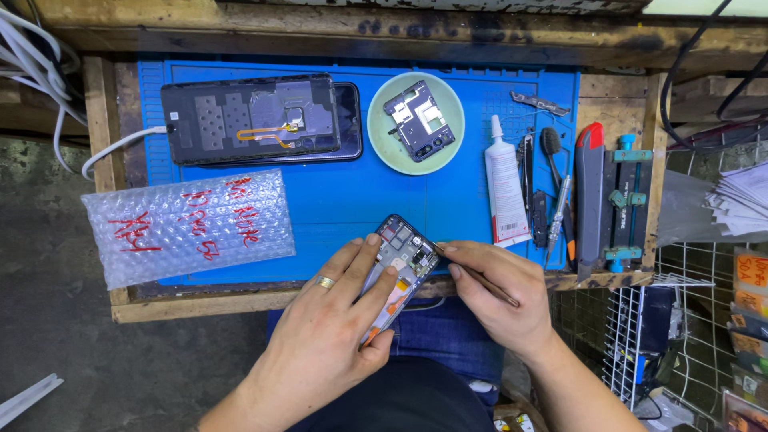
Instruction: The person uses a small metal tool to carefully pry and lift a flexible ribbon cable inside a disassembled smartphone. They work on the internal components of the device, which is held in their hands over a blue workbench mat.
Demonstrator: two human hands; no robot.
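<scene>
Nearest, at lower centre, the left hand [336, 320] clamps an opened phone [398, 268] while the right hand [500, 300] pinches a thin tool [478, 278] at its top edge; prying seems underway, needing gentle leverage. Beyond, on the desk's blue mat [352, 196], lie a back cover [256, 118] and green dish [382, 140].

Wooden bench [240, 302] under blue mat [344, 200] and bubble-wrap pouch [188, 226].

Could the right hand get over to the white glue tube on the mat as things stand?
Probably yes. The white glue tube lies flat on the blue mat just above the right hand, with bare mat between them. But that hand is gripping a thin tool, which it would likely have to put down first.
</scene>
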